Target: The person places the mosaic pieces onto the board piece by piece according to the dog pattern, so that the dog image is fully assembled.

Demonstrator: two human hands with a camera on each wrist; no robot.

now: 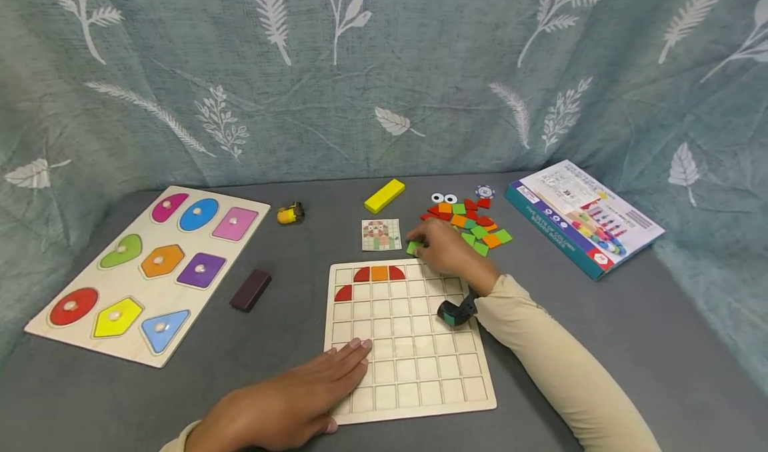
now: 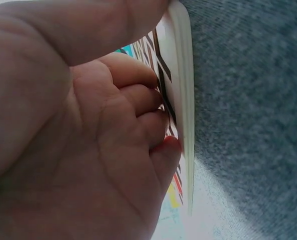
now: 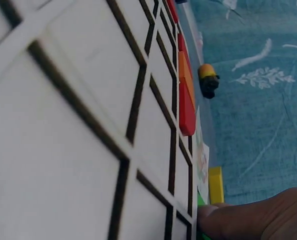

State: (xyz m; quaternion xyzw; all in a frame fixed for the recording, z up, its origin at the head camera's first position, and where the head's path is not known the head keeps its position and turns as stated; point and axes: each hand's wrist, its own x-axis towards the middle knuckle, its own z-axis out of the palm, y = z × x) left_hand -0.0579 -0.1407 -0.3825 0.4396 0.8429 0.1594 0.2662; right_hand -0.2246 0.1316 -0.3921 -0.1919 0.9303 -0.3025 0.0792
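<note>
A wooden grid board (image 1: pixel 414 372) lies on the grey table. In its top row sit an orange square tile (image 1: pixel 379 274) between two red curved tiles, with another red curved tile (image 1: pixel 343 294) below left. My left hand (image 1: pixel 300 399) rests on the board's lower left part, fingers extended; in the left wrist view its fingers (image 2: pixel 143 100) lie against the board's edge. Just beyond the top edge, my right hand (image 1: pixel 447 247) pinches a green tile (image 1: pixel 414 247). The right wrist view shows the thumb (image 3: pixel 238 220) over that tile, its fingers mostly hidden.
Behind the right hand lies a pile of red, orange and green tiles (image 1: pixel 493 239). A pattern card (image 1: pixel 381 235) and yellow block (image 1: pixel 385 196) lie beyond the board. A shape puzzle (image 1: pixel 162 285), dark block (image 1: pixel 251 291) and small yellow toy (image 1: pixel 291 213) are left; a box (image 1: pixel 585 215) is right.
</note>
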